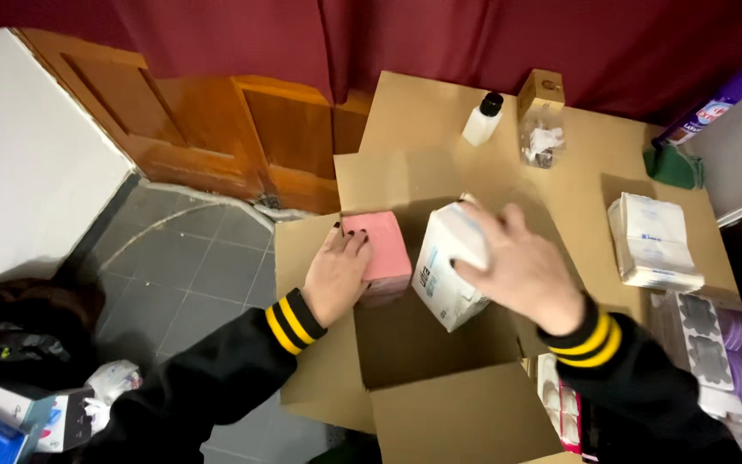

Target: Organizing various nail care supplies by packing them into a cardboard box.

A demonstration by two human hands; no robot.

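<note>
Over the open carton (440, 412), right hand (521, 266) grips a white rectangular pack (444, 271).

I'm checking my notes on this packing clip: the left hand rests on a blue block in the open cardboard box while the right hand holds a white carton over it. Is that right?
Not quite: the block is pink, not blue, as the head view shows. The rest stands: the left hand rests on it in the open cardboard box while the right hand holds the white carton over it.
</note>
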